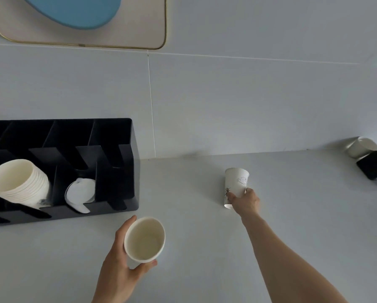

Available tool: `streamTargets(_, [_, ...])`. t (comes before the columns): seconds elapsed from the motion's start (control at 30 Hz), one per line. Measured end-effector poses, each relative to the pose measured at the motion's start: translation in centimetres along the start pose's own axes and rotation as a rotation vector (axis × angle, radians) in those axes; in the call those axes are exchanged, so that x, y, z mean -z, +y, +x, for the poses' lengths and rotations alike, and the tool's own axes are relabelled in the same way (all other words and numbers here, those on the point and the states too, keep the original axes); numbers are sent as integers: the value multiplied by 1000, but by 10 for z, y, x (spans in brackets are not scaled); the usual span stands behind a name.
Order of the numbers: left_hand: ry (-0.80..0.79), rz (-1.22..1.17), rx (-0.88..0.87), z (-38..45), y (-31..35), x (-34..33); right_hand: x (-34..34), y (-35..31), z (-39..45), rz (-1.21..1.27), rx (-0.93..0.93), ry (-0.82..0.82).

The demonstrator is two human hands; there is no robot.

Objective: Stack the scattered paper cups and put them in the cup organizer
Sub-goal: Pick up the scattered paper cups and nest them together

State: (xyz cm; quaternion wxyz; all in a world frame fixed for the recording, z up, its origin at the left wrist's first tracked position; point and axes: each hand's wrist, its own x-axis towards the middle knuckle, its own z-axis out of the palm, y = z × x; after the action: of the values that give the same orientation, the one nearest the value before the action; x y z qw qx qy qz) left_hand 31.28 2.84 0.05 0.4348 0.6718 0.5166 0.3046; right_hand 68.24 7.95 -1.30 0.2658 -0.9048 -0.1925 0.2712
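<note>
Paper cup [144,239] sits low centre in the left hand [119,265], fingers wrapped round its wall, mouth up, likely ready to receive another. Right of centre, the right hand [246,201] pinches the printed cup [235,184] between thumb and fingers, apparently to nest it. Mid left, the cup organizer [115,171] holds a cup stack [19,182] and lids [80,193]. Pale counter [205,237], tiled wall [226,95], one cup [361,146] far right

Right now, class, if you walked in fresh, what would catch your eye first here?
First, the two hands: the left hand holds a plain white paper cup, mouth up, near the front edge, while the right hand grips a printed white paper cup mid-counter. Next, the black compartmented cup organizer at left, with a tilted stack of white cups.
</note>
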Motion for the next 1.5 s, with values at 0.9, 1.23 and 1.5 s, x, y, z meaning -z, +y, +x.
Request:
streamTargets(0.9, [-14, 45, 131, 3, 19, 1, -36, -19, -218, 133, 825, -467])
streamTargets(1.23, [-154, 111, 197, 0, 17, 19, -14, -11, -203, 70, 572, -681])
streamTargets(1.5, [-301, -217, 595, 5, 29, 89, -2, -28, -192, 273, 179, -673])
